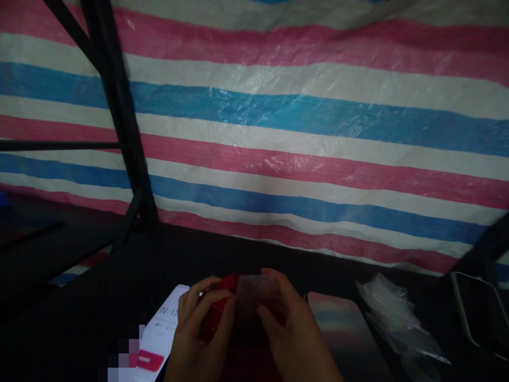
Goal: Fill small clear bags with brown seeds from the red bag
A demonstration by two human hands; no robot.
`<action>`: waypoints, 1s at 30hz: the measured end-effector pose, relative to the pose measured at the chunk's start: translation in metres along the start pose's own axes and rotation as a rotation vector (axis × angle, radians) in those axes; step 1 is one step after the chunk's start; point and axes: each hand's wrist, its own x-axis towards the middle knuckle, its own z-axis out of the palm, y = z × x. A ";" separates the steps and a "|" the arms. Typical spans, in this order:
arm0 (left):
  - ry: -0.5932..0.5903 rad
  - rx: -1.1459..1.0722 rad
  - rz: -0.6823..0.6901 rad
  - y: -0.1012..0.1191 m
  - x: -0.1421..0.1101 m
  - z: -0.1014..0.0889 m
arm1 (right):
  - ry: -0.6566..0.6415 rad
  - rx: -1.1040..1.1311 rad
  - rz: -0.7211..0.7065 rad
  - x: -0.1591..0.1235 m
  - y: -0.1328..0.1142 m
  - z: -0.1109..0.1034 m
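Low in the middle of the view, both my hands meet over a dark table. My left hand (pixel 199 323) is curled round a small red object (pixel 217 313). My right hand (pixel 286 323) pinches a small clear plastic bag (pixel 254 292) against the red object. The fingers of both hands are closed. The light is dim, so I cannot make out what the red object is.
A phone (pixel 163 334) showing a timer lies left of my hands. A shiny flat plate (pixel 345 334) lies to the right, then a pile of clear plastic bags (pixel 393 313) and a dark tray edge (pixel 477 313). A striped tarpaulin (pixel 302 138) and a black metal frame (pixel 119 116) stand behind.
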 end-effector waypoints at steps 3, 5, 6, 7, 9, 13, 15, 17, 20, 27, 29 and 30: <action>0.015 -0.067 -0.099 0.005 -0.001 0.002 | -0.006 0.023 0.031 0.003 -0.010 -0.003; 0.031 -0.054 -0.084 0.007 -0.001 0.004 | 0.008 0.040 0.042 0.004 -0.017 -0.005; 0.030 -0.032 -0.052 0.006 -0.001 0.005 | 0.015 0.043 0.044 0.004 -0.020 -0.006; 0.020 -0.004 -0.012 0.004 -0.001 0.005 | 0.025 0.039 0.044 0.004 -0.021 -0.006; -0.026 0.057 0.069 -0.001 0.000 0.006 | 0.035 0.011 0.040 0.004 -0.022 -0.006; -0.057 0.114 0.139 -0.007 -0.001 0.004 | 0.022 -0.020 0.036 0.003 -0.018 -0.005; -0.025 0.109 0.148 -0.004 -0.002 0.003 | 0.022 -0.025 0.029 0.003 -0.017 -0.005; 0.001 0.104 0.149 0.003 -0.002 0.003 | 0.030 -0.031 0.025 0.004 -0.018 -0.007; 0.060 0.109 0.122 0.022 0.003 0.006 | 0.062 -0.018 0.013 0.007 -0.022 -0.008; 0.085 0.127 0.126 0.047 0.021 0.008 | 0.048 0.019 -0.012 0.010 -0.021 -0.007; 0.059 0.142 0.133 0.038 0.018 0.005 | 0.035 0.015 -0.009 0.010 -0.018 -0.007; 0.034 0.148 0.138 0.032 0.015 0.004 | 0.025 0.006 -0.002 0.010 -0.017 -0.007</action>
